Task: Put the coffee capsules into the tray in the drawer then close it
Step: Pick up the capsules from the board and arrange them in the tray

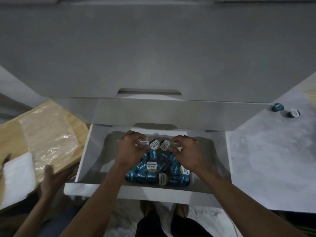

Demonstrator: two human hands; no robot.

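Observation:
A white drawer (pixel 85 151) is pulled open below me. In it lies a tray (pixel 192 177) filled with several blue and white coffee capsules (pixel 153 166). My left hand (pixel 131 149) reaches into the far left of the tray, its fingers closed on a white-topped capsule (pixel 143 143). My right hand (pixel 186 151) is at the far right of the tray, fingers curled on another capsule (pixel 177 147), mostly hidden. Two loose capsules, one blue (pixel 277 106) and one white-topped (pixel 293 113), sit on the white counter (pixel 273 159) to the right.
A wooden board (pixel 42 134) wrapped in clear plastic lies to the left, with another person's hand (pixel 51 178) on its near edge. A closed grey drawer front (pixel 153 65) rises behind the open drawer. My feet (pixel 164 209) stand below it.

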